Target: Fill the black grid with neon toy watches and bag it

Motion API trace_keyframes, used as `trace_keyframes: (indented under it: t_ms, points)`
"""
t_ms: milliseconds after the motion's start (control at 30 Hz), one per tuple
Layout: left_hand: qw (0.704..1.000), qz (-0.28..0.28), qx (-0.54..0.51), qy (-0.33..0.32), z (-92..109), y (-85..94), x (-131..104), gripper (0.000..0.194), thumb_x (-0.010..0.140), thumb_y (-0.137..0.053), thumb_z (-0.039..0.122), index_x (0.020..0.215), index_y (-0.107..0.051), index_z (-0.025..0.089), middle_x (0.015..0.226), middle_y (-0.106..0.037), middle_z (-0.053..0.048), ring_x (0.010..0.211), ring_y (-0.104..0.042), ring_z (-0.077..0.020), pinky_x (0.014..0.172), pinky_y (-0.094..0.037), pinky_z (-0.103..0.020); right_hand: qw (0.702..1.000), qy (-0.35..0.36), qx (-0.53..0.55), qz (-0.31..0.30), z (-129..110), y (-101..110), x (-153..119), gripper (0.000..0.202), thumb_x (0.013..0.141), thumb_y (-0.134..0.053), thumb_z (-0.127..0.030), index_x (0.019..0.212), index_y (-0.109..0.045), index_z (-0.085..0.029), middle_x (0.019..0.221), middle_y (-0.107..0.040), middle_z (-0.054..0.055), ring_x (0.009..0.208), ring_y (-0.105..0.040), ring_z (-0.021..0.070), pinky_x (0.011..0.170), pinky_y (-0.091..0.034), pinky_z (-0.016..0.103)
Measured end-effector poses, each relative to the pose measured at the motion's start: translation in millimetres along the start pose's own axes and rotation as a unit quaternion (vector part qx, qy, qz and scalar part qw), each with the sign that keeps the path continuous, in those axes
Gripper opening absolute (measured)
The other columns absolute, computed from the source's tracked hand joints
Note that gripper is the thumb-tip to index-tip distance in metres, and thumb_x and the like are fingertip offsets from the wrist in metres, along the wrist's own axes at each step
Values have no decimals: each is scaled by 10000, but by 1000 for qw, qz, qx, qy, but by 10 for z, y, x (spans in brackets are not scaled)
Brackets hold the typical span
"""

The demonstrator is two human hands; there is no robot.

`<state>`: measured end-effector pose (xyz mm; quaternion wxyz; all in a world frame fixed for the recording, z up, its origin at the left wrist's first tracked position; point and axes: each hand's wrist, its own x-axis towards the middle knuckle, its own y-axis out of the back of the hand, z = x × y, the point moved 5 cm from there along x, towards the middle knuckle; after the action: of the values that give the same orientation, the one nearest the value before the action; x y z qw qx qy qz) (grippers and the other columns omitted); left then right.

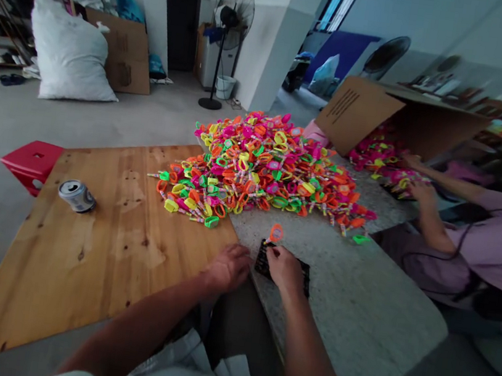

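Observation:
My right hand (287, 269) is over a small black openwork tray (263, 263) on the grey tabletop. Its fingertips are pinched at the lower end of an orange toy piece (276, 233), which has a watch-like loop and a short stem and stands up at the tray's far left corner. My left hand (228, 267) rests just left of the tray, where the wooden board meets the grey top. Its fingers are curled, and whatever may be inside them is hidden. Beyond both hands lies a large heap of similar toy pieces (253, 170) in pink, orange, yellow and green.
A drink can (77, 195) stands on the wooden board (106, 255), beside a red stool (33, 159). On the right, a co-worker (481, 239) reaches toward more pieces by a tipped cardboard box (359, 113). A standing fan (226, 29) and white sack (68, 56) are behind.

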<state>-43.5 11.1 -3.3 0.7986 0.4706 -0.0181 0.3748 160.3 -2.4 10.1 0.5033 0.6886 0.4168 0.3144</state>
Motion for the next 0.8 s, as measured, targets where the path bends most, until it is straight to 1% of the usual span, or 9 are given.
trace_keyframes:
  t_ms: [67,133,233,367,467,567,633,700,800]
  points:
    - [991,105,27,78,-228,384,-142,280,972,-536,224,1209,-684,242,1256,-663,-109,1248,-585,-264,1124,-493,-473,1000,-3,9,-6,171,-68,-59,318,1024,-505,-382,1016,-766,-201,999,-791,119,912,-719,252,771,-449,314]
    - [961,187,102,176,-486,782,-291,356,958,-497,139,1258,-658,241,1292,-638,-111,1258,-562,-276,1128,-487,-472,1000,-3,16,-8,291,-137,-145,302,1019,-510,-366,1052,-754,-190,1045,-788,123,948,-722,259,808,-465,322]
    - [935,156,207,242,-789,1142,-367,337,947,-537,144,1251,-664,216,1273,-634,-131,1211,-561,-322,1053,-514,-492,999,21,37,6,302,-189,-275,275,1002,-527,-333,1099,-731,-177,1109,-773,127,1018,-713,259,875,-481,325]
    - [936,68,248,240,-1011,1273,-356,181,992,-565,242,1102,-707,219,1156,-667,-118,1116,-597,-305,970,-532,-453,996,33,77,15,206,-124,-359,264,995,-519,-328,1065,-730,-184,1098,-773,126,1025,-711,251,912,-489,324]
    - [945,74,230,220,-970,1255,-411,191,1036,-538,318,1009,-692,209,1081,-679,-102,1081,-622,-266,956,-538,-403,990,26,132,34,131,-3,-426,283,984,-507,-335,1054,-740,-190,1083,-778,130,999,-717,258,907,-498,333]
    - [962,131,161,179,-696,1086,-485,206,1057,-521,356,1037,-665,209,1046,-691,-82,1008,-657,-224,903,-559,-354,965,15,263,16,-47,39,-620,324,979,-513,-420,1057,-753,-217,965,-780,98,878,-722,238,804,-524,311]
    - [970,166,93,149,-429,869,-501,196,1058,-528,363,1061,-657,215,1049,-696,-76,970,-673,-199,889,-567,-330,925,18,377,-41,-262,-2,-811,400,969,-542,-527,1126,-747,-221,868,-761,60,729,-693,209,667,-518,287]
    - [980,163,29,107,-143,594,-457,190,1056,-539,363,1076,-665,222,1049,-698,-73,973,-680,-189,902,-571,-322,882,37,461,-88,-491,-32,-988,489,958,-561,-616,1162,-739,-208,820,-742,39,655,-661,189,592,-497,271]
    - [990,128,-49,33,189,253,-312,196,1052,-550,337,1159,-672,226,1080,-708,-70,1019,-683,-190,934,-578,-336,862,58,500,-60,-601,5,-1082,531,959,-556,-657,1083,-760,-183,882,-762,68,787,-705,219,672,-533,282]
